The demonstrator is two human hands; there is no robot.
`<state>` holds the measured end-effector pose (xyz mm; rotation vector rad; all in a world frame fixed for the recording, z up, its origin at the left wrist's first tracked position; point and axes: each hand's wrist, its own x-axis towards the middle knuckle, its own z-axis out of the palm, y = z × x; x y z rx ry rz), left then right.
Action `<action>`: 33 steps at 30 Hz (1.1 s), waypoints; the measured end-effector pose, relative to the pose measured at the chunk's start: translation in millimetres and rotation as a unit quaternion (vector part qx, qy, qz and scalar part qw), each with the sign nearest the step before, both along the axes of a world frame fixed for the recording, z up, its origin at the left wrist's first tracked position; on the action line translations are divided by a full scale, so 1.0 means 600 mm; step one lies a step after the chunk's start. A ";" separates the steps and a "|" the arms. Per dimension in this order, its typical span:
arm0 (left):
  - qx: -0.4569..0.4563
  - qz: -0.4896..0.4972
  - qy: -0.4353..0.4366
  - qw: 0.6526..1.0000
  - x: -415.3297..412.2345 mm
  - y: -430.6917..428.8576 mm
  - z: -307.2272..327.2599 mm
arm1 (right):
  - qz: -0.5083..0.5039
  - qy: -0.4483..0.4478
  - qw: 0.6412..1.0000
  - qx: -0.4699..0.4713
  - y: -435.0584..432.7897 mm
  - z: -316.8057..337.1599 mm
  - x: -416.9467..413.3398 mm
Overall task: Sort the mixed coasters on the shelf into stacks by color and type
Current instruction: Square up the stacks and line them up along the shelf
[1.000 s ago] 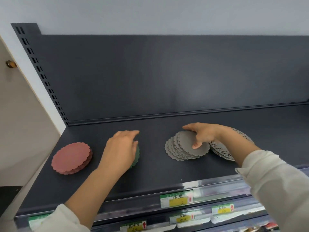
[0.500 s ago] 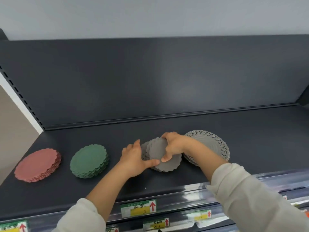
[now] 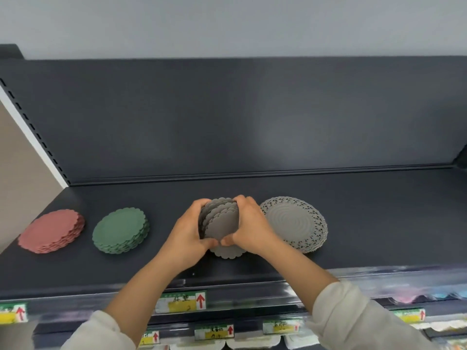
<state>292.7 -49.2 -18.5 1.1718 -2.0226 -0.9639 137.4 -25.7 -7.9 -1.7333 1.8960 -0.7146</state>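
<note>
Left hand (image 3: 188,233) and right hand (image 3: 250,227), over the dark grey metal shelf (image 3: 379,223) where lacy grey openwork stack (image 3: 294,222), green scalloped stack (image 3: 120,230) and pink scalloped stack (image 3: 51,231) of coasters sit sorted, grip opposite edges of fanned plain grey scalloped coasters (image 3: 222,219) mid-shelf, tilted up, seemingly the last stack to square.

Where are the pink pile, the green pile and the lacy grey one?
pink pile (image 3: 50,227), head view, middle of its top coaster
green pile (image 3: 118,227), head view, middle of its top coaster
lacy grey pile (image 3: 290,219), head view, ringed centre on top
</note>
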 end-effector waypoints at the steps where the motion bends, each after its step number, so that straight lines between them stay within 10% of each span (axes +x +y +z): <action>1: -0.013 -0.001 0.006 1.000 0.003 0.006 0.000 | 0.009 -0.007 1.000 -0.011 0.006 0.000 0.000; 8: -0.125 0.056 0.002 0.990 0.042 0.015 0.026 | 0.041 -0.128 0.978 -0.158 0.019 0.010 0.035; 14: -0.050 0.075 -0.044 0.995 0.065 0.010 0.001 | 0.056 -0.120 0.987 -0.086 0.021 -0.029 0.058; 20: 0.023 0.004 -0.019 1.000 0.051 0.015 -0.006 | -0.019 -0.313 0.949 -0.025 0.022 -0.024 0.072; 33: -0.031 0.017 -0.085 0.996 0.096 -0.026 -0.005 | 0.001 -0.130 0.991 -0.027 -0.003 -0.033 0.120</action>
